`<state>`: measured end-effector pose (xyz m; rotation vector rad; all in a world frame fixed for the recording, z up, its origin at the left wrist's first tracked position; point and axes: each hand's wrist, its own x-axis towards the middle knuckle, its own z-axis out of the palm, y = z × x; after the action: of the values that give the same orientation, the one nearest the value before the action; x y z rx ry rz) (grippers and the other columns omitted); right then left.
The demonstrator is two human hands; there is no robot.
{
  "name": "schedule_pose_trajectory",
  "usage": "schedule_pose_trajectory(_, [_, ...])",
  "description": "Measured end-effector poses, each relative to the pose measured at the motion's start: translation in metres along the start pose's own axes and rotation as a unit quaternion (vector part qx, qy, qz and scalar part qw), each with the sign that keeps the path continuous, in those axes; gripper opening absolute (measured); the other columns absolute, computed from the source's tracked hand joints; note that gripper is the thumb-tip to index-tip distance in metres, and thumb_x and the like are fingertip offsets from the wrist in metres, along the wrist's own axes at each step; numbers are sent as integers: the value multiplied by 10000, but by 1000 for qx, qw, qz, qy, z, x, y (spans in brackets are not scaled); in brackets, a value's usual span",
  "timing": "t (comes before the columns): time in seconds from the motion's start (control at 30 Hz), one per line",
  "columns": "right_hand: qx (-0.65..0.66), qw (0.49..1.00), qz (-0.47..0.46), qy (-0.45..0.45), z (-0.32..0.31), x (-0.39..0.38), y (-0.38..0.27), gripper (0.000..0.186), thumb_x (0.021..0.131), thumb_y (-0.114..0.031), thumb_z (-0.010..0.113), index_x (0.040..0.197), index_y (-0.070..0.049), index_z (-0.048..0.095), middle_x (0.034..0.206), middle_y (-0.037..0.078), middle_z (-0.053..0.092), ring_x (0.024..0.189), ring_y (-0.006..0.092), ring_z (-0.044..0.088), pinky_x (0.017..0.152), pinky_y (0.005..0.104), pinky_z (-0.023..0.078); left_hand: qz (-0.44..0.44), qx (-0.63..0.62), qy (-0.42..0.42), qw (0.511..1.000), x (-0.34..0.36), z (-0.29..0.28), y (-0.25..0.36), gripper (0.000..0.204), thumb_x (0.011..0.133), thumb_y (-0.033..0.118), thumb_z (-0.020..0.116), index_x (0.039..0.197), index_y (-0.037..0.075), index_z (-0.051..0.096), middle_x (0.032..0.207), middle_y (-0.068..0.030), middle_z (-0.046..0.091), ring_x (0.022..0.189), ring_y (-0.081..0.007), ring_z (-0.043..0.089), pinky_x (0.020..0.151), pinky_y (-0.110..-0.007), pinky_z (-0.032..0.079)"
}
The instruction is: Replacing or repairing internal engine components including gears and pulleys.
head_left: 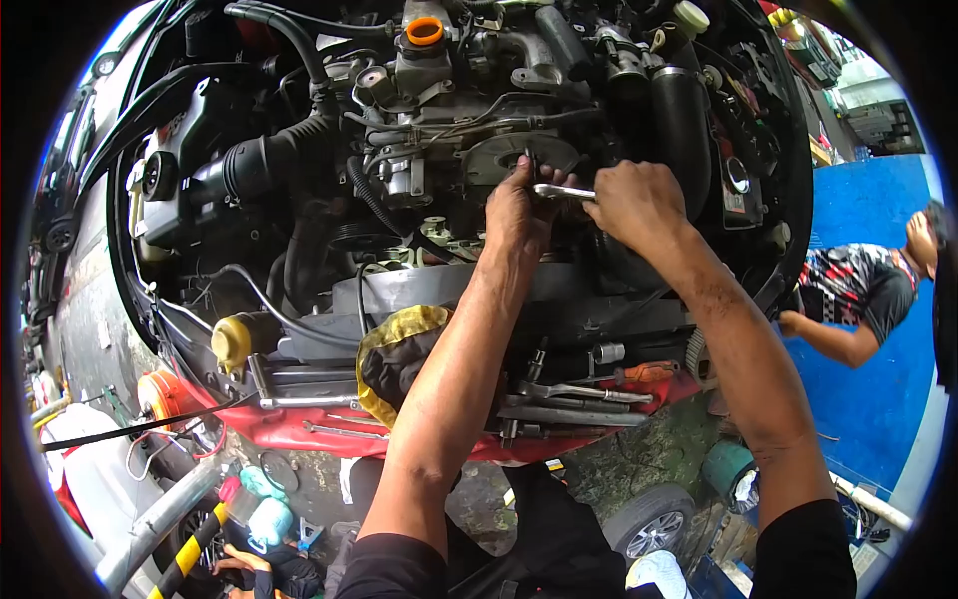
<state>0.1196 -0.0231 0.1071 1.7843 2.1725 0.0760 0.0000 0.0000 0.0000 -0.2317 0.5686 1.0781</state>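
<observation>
My right hand (641, 208) is closed around the handle of a shiny ratchet wrench (567, 192), which lies roughly level across the engine. At its head end, my left hand (516, 208) is closed, thumb up, with the fingers curled around the head. A short dark piece shows by the thumb; what it is I cannot tell. Just behind the left hand is a round grey metal disc (489, 160) on the front of the engine (429, 120). My fingers hide its lower right part and whatever the wrench sits on.
Wrenches, sockets and an orange-handled screwdriver (649, 372) lie along the red front edge (289, 431). A black-and-yellow cloth (404, 349) drapes beside my left forearm. Hoses surround the engine bay. One person (863, 290) is at the right; another sits at lower left.
</observation>
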Motion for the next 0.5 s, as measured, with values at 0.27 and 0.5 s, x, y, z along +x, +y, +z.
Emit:
schedule_pose_trajectory(0.27, [3,999,16,41,21,4,6,171,741,-295,686,720,-125,695,627,89,661,591,258,674,562,368,547,-29,3,9,1000,-1,4,4,248,967,237,546,956,-10,525,793,-76,494,685,-195,522,855,-435,528])
schedule_pose_trajectory(0.5, [27,999,13,12,15,3,9,204,757,-310,668,730,-115,721,671,93,680,654,269,692,607,372,562,-16,24,6,1000,-5,7,1,296,982,286,517,986,-8,550,728,-29,479,678,-167,517,817,-435,539])
